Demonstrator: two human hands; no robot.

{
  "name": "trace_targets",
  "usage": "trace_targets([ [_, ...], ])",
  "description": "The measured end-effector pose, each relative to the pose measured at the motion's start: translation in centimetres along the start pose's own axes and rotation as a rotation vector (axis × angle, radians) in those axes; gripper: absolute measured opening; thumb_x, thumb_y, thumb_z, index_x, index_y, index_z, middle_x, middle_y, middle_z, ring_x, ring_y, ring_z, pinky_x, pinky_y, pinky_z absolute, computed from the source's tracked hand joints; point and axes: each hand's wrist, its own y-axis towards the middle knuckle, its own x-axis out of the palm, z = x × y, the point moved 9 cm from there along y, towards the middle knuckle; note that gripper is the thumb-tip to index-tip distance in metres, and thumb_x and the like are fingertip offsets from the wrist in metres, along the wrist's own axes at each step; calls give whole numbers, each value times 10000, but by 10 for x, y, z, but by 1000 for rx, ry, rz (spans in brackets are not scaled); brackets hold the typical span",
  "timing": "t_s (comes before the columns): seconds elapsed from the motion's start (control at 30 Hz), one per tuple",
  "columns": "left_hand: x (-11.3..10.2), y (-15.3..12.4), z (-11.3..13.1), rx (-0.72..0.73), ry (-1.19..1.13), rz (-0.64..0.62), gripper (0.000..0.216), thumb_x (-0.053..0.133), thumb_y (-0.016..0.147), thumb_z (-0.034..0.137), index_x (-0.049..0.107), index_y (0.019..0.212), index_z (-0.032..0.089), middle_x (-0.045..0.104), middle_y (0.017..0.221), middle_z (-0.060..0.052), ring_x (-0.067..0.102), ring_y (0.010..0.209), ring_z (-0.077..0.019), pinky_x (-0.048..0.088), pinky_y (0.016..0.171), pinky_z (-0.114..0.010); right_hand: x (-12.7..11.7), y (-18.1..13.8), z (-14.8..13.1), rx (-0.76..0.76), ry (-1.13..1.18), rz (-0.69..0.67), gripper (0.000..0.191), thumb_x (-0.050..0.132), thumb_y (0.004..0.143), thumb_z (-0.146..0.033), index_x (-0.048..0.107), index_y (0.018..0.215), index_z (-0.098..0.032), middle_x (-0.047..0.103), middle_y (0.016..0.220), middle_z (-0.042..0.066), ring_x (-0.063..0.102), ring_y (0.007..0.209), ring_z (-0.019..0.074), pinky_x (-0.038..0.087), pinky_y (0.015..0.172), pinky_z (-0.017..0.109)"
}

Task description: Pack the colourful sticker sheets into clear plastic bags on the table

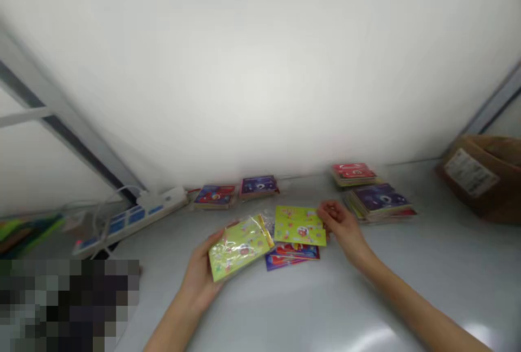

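Observation:
My left hand (199, 276) grips a clear plastic bag holding a yellow-green card (238, 246), lifted a little above the table. My right hand (342, 227) pinches the right edge of another yellow-green card (299, 225). That card lies on top of a red card (299, 250) and a purple card (280, 261) on the grey table (309, 308). The picture is blurred, so fine detail on the cards cannot be read.
Small stacks of cards line the back: blue-red (215, 195), purple (259, 186), red (353, 174) and a larger purple stack (380, 202). A white power strip (134, 216) with cables lies at left. A brown cardboard box (484, 175) stands at far right.

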Motion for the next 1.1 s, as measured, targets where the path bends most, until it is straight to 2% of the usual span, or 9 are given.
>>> trace_targets([
  [0.13,1,0,-2,-20,4,-18,513,497,827,224,392,1316,111,614,1160,-145,576,1053,-306,387,971,-443,5,-1,2,47,35,-50,358,655,648,-506,476,748,-213,523,558,-50,461,436,92,344,383,202],
  [0.3,2,-1,-3,-24,17,-20,511,490,826,217,394,1315,101,629,1135,-141,602,1013,-290,410,950,-413,5,-2,4,126,114,-62,380,677,624,-500,460,757,-218,564,597,-39,498,478,99,336,412,195],
  [0.57,4,-2,-4,-38,16,-16,505,491,827,241,415,1303,93,605,1173,-147,563,1071,-301,406,955,-414,13,-6,4,186,182,-136,359,674,645,-475,459,767,-215,557,611,-31,520,535,117,353,452,211],
  [0.67,5,-3,-4,-33,24,-20,495,494,825,222,424,1297,91,606,1170,-145,556,1078,-307,410,950,-413,14,-7,4,179,164,-145,354,673,651,-476,465,767,-214,542,617,-36,500,519,105,344,439,205],
  [0.87,6,-3,-4,-45,32,-12,481,487,832,212,426,1295,99,615,1158,-135,563,1067,-310,412,944,-415,25,-7,5,168,103,-248,352,648,670,-501,504,768,-196,499,592,-44,440,457,74,318,384,185],
  [1.1,6,-5,-4,-35,38,-4,489,503,815,206,438,1287,93,632,1129,-140,582,1041,-304,422,933,-414,21,-7,7,155,67,-225,338,641,680,-491,519,772,-190,491,573,-47,434,440,73,334,385,192],
])
